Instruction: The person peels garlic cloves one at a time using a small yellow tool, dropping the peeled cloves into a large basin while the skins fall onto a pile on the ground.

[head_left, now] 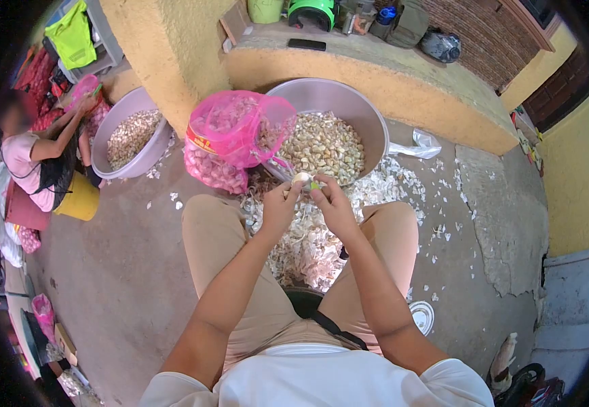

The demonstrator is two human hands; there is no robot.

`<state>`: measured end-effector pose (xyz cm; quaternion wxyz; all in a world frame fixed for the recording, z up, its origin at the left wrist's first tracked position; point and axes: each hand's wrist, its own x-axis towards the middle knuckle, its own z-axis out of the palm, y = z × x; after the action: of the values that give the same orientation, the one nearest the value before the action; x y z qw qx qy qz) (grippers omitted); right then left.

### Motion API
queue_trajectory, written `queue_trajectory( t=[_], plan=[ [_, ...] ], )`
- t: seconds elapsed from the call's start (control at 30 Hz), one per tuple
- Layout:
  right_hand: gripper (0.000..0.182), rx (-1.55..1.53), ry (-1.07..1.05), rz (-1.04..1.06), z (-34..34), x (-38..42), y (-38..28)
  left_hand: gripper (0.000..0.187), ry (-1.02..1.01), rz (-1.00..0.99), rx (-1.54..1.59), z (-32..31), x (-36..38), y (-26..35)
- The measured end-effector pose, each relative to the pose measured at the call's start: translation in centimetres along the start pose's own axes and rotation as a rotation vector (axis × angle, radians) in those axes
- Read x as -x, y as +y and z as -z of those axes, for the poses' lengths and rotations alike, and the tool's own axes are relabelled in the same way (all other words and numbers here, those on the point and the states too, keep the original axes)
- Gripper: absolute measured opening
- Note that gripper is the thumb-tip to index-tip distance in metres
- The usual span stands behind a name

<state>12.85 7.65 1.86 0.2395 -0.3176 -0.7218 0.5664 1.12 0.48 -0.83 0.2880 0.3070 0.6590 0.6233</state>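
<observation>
Above the floor between my knees, my left hand (282, 206) pinches a whitish piece of garlic (302, 178). Close against it, my right hand (334, 205) is closed on what looks like a small green-handled knife (315, 185); its blade cannot be made out. Just beyond my hands stands a wide lilac basin (380, 129) holding many garlic cloves (328, 146). Touching the basin's left side is a pink mesh sack (216, 129) full of garlic. Beneath my hands, a heap of papery garlic skins (311, 247) covers the floor between my legs.
At left a seated co-worker (33, 149) handles something green beside another lilac basin (128, 166) of garlic and a yellow bucket (77, 197). A low yellow ledge (376, 88) with a phone (307, 45) runs behind. A white lid-like disc (422, 317) lies by my right leg.
</observation>
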Motion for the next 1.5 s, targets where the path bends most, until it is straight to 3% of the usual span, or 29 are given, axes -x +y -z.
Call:
queue_trajectory(
  t=[0.2,0.3,0.47,0.57,0.67,0.77,0.97,1.07,1.17,1.37,1.5],
  plan=[
    [0.035,0.004,0.103,-0.05,-0.8,0.2,-0.2,0.031,0.068,-0.056,-0.301,-0.4,0.8,0.4],
    [0.036,0.096,0.153,-0.061,-1.2,0.5,-0.3,0.024,0.197,-0.324,-0.536,-1.0,1.2,0.2],
    [0.037,0.265,0.213,-0.093,-1.4,0.7,-0.6,0.022,0.218,-0.316,-0.534,-1.3,1.6,0.6],
    [0.036,0.526,0.223,-0.075,-1.2,1.1,-2.7,0.023,0.212,-0.287,-0.57,-1.4,1.7,0.6],
    [0.034,0.607,0.292,0.068,-1.5,1.0,-1.7,0.026,0.187,-0.23,-0.554,-1.5,1.8,0.6],
    [0.034,0.535,0.32,0.109,-1.5,0.6,-0.6,0.027,0.143,-0.145,-0.478,-1.3,1.6,0.1],
    [0.037,0.023,0.047,-0.039,0.0,-1.1,2.7,0.036,0.089,-0.057,-0.364,-0.9,1.4,0.4],
    [0.036,-0.449,-0.085,-0.359,1.0,-0.5,0.0,0.037,0.051,-0.016,-0.283,-0.8,1.0,-0.5],
    [0.036,-0.611,-0.119,-0.492,1.4,-0.3,-1.1,0.037,0.028,0.026,-0.169,-0.7,1.4,0.8],
    [0.034,-0.784,-0.25,-0.532,2.5,-0.5,-0.7,0.035,-0.035,0.066,-0.161,0.0,1.0,0.7],
    [0.035,-0.729,-0.245,-0.518,2.4,-0.4,-0.9,0.036,-0.021,0.089,-0.13,0.0,0.9,0.2]
  ],
)
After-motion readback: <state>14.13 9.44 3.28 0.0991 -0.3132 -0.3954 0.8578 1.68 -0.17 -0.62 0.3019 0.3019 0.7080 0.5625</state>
